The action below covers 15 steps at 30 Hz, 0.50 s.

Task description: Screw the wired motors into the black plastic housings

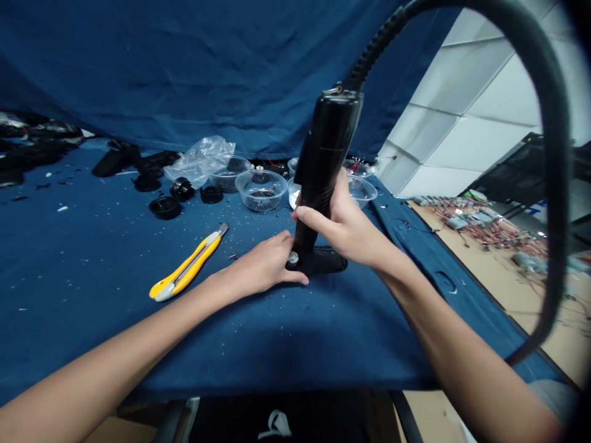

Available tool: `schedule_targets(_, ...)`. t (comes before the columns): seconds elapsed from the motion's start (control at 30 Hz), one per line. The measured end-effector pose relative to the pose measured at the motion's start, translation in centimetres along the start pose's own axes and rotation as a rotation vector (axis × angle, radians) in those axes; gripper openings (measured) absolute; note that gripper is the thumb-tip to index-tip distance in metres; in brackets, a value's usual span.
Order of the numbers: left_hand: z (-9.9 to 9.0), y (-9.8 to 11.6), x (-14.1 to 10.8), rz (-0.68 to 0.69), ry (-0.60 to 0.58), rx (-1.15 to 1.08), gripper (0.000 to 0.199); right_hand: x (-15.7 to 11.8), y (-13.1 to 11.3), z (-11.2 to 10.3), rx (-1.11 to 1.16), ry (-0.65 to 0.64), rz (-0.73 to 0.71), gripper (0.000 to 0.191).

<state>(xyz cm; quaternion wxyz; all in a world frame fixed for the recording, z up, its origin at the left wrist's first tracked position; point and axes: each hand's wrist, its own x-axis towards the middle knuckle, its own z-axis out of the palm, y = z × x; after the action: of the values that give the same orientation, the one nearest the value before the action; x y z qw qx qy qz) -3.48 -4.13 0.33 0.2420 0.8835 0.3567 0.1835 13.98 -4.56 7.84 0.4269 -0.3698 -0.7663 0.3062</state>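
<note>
My right hand point(351, 224) is wrapped round a black corded electric screwdriver point(329, 144), held nearly upright and leaning a little to the right at the top. Its lower end meets a black plastic part point(323, 261) lying on the blue cloth; the tip itself is hidden. With fingers bent and thumb along the near side, my left hand point(268, 263) grips the left end of that part. A small round whitish piece point(292, 258) shows beside the left fingers. Left of this hand lies a yellow utility knife point(188, 266).
Clear plastic bowls point(261, 192) with small dark bits stand behind the hands, near a crumpled plastic bag point(201, 159). Several black round caps point(165, 207) lie at left. The screwdriver's thick cord point(549, 123) loops over on the right. Wired parts point(484, 224) cover a board at right.
</note>
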Motion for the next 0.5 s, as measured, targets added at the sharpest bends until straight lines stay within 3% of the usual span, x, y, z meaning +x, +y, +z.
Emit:
schedule_targets(0.1, 0.2, -0.2, -0.4, -0.007, 0.028, -0.030, 0.071, 0.0, 0.5, -1.2, -0.093, -0.250, 0.138, 0.037)
schedule_targets(0.17, 0.2, -0.5, -0.6, -0.031, 0.023, -0.051, 0.068, 0.0, 1.2, -1.6, -0.039, -0.413, 0.279, 0.035)
schedule_targets(0.23, 0.1, -0.7, -0.7, -0.045, 0.008, -0.052, 0.065, 0.0, 1.9, -1.6, 0.073, -0.472, 0.370, 0.034)
schedule_targets(0.43, -0.2, -0.6, -0.7, 0.030, 0.011, 0.092, 0.066, 0.0, 1.4, -0.9, -0.058, -0.261, 0.267, 0.024)
schedule_targets(0.5, -0.3, -0.3, -0.8, 0.027, 0.008, 0.150, 0.067, 0.4, 0.7, -1.3, 0.034, -0.127, 0.247, 0.026)
